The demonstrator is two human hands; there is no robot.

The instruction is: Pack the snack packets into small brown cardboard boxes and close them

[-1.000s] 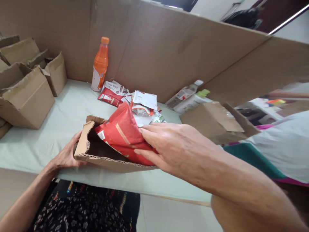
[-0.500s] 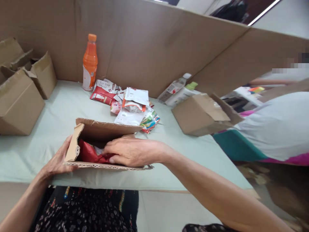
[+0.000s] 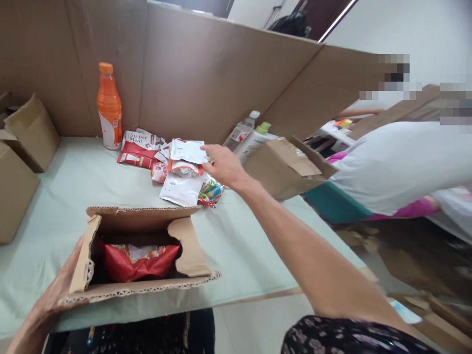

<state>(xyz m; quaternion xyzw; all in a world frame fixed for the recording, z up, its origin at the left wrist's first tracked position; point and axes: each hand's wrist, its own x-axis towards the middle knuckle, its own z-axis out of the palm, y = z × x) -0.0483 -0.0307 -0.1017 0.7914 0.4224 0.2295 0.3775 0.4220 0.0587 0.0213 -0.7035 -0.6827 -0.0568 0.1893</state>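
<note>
My left hand point(image 3: 61, 285) grips the left end of an open cardboard box point(image 3: 195, 250) near the table's front edge; the box hides part of its fingers. Inside lies a red packet point(image 3: 138, 268) with a patterned, shiny upper part. My right hand point(image 3: 224, 167) reaches over the pile of packets, finger and thumb apart. Its fingertips are at the right edge of a white sachet point(image 3: 188, 150), and I cannot tell whether they touch. Under that sachet are an orange-edged packet point(image 3: 186, 169), another white sachet point(image 3: 180, 189) and a colourful packet point(image 3: 213, 189).
An orange drink bottle point(image 3: 109, 110) stands by the cardboard wall point(image 3: 206, 69), beside red and white packets point(image 3: 136, 153). A clear bottle point(image 3: 241, 130) and a green-capped white bottle point(image 3: 256, 140) lean behind a box point(image 3: 280, 169). Boxes point(image 3: 16, 191) stand left; a person in white point(image 3: 398, 167) is at right.
My right hand has left the cardboard box and moved up to the packet pile. The red packet now shows in the box. The view has shifted, and my left hand still holds the box.
</note>
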